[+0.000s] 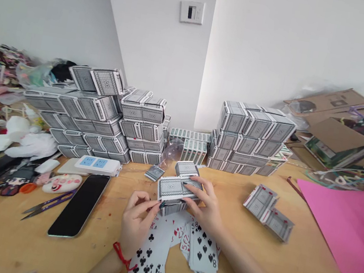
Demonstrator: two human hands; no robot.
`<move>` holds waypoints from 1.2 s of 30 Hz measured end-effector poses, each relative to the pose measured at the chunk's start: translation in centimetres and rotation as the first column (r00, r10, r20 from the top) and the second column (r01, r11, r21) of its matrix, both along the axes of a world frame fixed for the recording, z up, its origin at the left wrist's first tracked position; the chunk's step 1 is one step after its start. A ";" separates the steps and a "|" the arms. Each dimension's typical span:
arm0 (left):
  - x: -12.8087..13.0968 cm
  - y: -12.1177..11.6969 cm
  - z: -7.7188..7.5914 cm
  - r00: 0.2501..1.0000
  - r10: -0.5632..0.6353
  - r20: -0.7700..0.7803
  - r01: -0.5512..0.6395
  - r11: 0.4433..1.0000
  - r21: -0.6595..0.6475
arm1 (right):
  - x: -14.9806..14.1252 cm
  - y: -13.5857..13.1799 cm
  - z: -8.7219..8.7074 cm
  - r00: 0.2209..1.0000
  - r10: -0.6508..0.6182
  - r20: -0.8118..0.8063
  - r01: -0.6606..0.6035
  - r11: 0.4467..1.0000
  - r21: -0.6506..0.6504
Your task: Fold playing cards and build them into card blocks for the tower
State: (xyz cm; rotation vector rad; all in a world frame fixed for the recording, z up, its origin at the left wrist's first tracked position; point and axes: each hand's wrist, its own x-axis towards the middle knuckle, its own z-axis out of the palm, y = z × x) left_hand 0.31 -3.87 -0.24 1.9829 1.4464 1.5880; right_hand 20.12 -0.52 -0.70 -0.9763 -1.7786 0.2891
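A block of folded playing cards (173, 188), grey patterned backs outward, sits in front of me at the table's middle. My right hand (204, 203) grips it from the right, fingers across its top and thumb lower on the near side. At its near left corner, my left hand (141, 216) pinches with thumb and forefinger; a red cord circles that wrist. Under and in front of the block lie loose cards face up: a pile topped by clubs (149, 257) near the left hand, and another with the eight of spades (202, 252) below the right.
Stacked card blocks rise at the back left (98, 111) and back right (254, 139). Small card boxes (194, 151) stand between them. A phone (81, 206), scissors (48, 204) and a power strip (98, 164) lie left; folded card pieces (269, 211) and pink paper (344, 229) lie right.
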 end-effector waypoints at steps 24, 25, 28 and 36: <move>0.0 -0.3 -0.5 0.983 -0.041 -0.178 0.069 0.986 0.153 | 0.4 0.0 -0.2 0.997 0.045 -0.055 -0.047 0.998 -0.049; 0.0 -0.3 -0.6 0.981 -0.042 -0.191 0.073 0.985 0.155 | 0.5 0.0 -0.2 0.997 0.044 -0.058 -0.047 0.998 -0.049; 0.1 -0.5 -0.8 0.970 -0.015 -0.243 0.060 0.982 0.177 | 0.6 0.1 -0.2 0.997 0.040 -0.061 -0.043 0.998 -0.045; 0.2 -0.6 -0.8 0.925 0.040 -0.377 0.037 0.980 0.194 | 0.7 0.1 -0.4 0.997 0.048 -0.065 -0.051 0.998 -0.043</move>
